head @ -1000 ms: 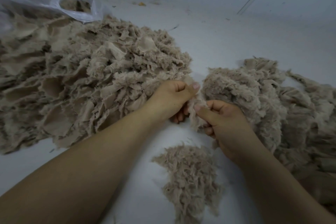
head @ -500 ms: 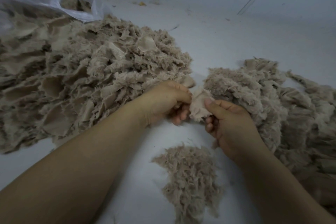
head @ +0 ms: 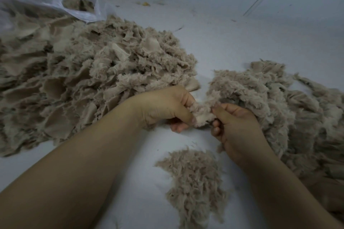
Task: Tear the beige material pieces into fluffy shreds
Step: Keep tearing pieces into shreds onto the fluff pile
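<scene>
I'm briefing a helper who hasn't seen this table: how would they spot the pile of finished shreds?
Start at the two hands, left and right, pinching one beige piece at the middle. Straight below them, between the forearms, the shred pile lies alone on the white surface. It is the smallest heap, fine and feathery, without the flat fabric patches of the big left heap.

Beige pieces (head: 96, 83) fuzzy cloth (ribbed backing); floor (head: 232, 46) matt.
</scene>
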A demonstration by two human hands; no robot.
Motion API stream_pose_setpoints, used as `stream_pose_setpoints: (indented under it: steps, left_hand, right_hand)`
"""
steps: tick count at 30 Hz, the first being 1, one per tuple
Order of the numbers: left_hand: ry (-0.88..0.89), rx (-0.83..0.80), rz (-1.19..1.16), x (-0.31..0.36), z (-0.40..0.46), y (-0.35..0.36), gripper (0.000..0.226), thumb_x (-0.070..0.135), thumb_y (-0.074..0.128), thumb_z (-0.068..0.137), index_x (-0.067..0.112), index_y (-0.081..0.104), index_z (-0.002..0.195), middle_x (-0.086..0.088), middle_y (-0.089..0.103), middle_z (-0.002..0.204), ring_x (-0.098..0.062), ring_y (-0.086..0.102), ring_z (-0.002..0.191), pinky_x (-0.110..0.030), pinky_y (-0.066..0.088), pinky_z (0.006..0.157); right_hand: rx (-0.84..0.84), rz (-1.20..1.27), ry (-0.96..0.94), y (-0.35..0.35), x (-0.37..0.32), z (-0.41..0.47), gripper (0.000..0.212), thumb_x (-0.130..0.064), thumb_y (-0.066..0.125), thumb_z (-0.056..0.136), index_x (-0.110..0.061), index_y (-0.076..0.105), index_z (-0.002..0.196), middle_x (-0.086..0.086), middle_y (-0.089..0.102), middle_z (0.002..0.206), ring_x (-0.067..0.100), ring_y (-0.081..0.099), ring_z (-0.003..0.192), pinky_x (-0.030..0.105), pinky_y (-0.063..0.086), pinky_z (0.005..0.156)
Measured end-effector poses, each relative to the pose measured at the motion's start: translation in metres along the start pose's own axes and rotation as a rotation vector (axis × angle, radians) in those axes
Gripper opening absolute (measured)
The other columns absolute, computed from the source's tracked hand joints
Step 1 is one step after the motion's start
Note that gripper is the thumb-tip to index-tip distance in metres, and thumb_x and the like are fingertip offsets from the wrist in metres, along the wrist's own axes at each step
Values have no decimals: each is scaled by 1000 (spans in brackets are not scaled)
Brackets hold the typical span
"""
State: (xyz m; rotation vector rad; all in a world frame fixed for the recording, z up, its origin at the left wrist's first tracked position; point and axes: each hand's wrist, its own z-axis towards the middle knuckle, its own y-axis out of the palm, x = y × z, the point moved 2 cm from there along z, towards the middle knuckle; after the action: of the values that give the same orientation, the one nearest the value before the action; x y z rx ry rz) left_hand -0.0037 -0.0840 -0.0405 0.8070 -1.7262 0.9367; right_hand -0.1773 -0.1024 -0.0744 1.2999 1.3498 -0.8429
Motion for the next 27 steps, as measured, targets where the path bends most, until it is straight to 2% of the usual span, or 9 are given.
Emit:
stream_pose_setpoints:
  steps: [2, 4, 8, 11, 13, 18, 20, 23, 27]
  left_hand:
    - [-6, -55, 10, 0, -2, -2, 13, -9, 60, 83, -4, 64, 72, -10, 58, 49, -14, 48, 41, -22, 42, 50]
    - [0, -68, 14, 1, -2, 0, 11, 3, 63, 83, -6, 64, 78, -11, 59, 52, -17, 49, 45, -24, 42, 53]
    - [-31, 194, -56, 1, 8, 8, 42, 44, 77, 78, 7, 58, 79, -10, 58, 55, -22, 48, 42, -24, 39, 44]
    - [15, 456, -46, -4, 16, 12, 30, 30, 71, 88, 8, 55, 74, -5, 56, 45, -18, 48, 31, -19, 35, 34]
    - [12, 519, -93, -9, 17, 11, 25, 16, 61, 96, 8, 57, 72, -6, 56, 44, -15, 48, 29, -17, 34, 32]
    - [60, 560, -363, -12, 14, 3, 15, 3, 50, 99, 1, 60, 88, -5, 57, 51, -16, 47, 33, -19, 34, 33]
    - [71, 541, -403, -11, 13, 2, 18, 17, 56, 98, 2, 59, 87, -7, 57, 52, -19, 47, 34, -20, 35, 35]
    - [7, 442, -301, -7, 12, 5, 44, 49, 70, 79, 7, 61, 78, -15, 59, 56, -22, 51, 37, -21, 37, 38]
    - [-25, 417, -211, -9, 13, 8, 34, 14, 64, 93, 10, 55, 61, -10, 60, 52, -18, 51, 34, -19, 34, 38]
  right_hand:
    - [27, 44, 12, -1, 0, 0, 48, -11, 58, 100, -20, 70, 54, -2, 50, 52, 4, 41, 43, 17, 38, 39]
    - [31, 44, 12, -1, -2, 0, 50, -9, 57, 100, -20, 69, 52, -2, 48, 51, 4, 40, 43, 17, 38, 39]
    - [4, -140, -22, 1, -3, -6, 35, -22, 68, 94, -20, 69, 60, -2, 51, 49, 7, 43, 39, 22, 35, 37]
    - [-1, -218, -46, 2, -4, -9, 32, -27, 73, 90, -25, 69, 58, -4, 54, 49, 8, 46, 39, 23, 35, 37]
    - [3, -195, -46, 2, -6, -10, 33, -28, 73, 90, -24, 68, 57, -3, 53, 49, 9, 45, 39, 20, 35, 36]
    - [18, -74, -32, 3, -6, -9, 44, -21, 68, 94, -24, 66, 51, -3, 49, 47, 9, 42, 38, 18, 37, 37]
    - [22, -59, -45, 3, -5, -8, 42, -21, 69, 94, -23, 66, 52, -3, 49, 48, 9, 42, 39, 18, 38, 38]
    - [21, -54, -62, 2, -3, -7, 34, -22, 71, 92, -20, 68, 58, -2, 51, 50, 8, 44, 41, 19, 40, 39]
    - [13, -75, -58, 1, -2, -7, 36, -23, 69, 93, -22, 69, 57, -2, 51, 49, 8, 45, 40, 19, 40, 39]
